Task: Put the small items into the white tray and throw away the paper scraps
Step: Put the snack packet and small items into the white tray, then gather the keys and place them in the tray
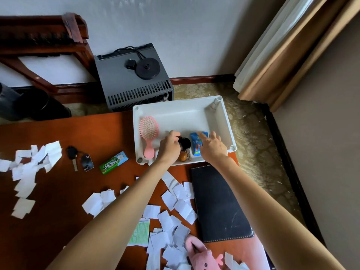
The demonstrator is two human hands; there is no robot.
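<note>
Far left of the white plastic tray (224, 121): torn white paper scraps (29, 168) loose on the red-brown wooden desk (78, 133). More scraps lie in front of the tray, nearer the person.

Next toward the tray: black car key with fob (73, 155), blade pointing toward the person. Then green chewing-gum pack (114, 162), near the tray's near-left corner, long axis slanting up toward that corner. Both are outside the tray.

Inside the tray, left end: pink plastic hairbrush (149, 133), handle toward the near wall. Left hand (169, 148) is in the tray beside the brush, fingers curled round a black key bunch (184, 143); a metal key hangs below it. Right hand (212, 148), fingers straight and spread, lies over a blue snack sachet (197, 147) further right in the tray.

Judgement: gum pack and car key lie left of both hands. The left hand is nearer, so a sideways reach should serve.

In front of the tray, to its right: black leather folder (220, 203).

Unclear: whether the key bunch rests on the tray floor, and what the small orange-brown round thing (183, 156) below the left hand is. No bin in view.
</note>
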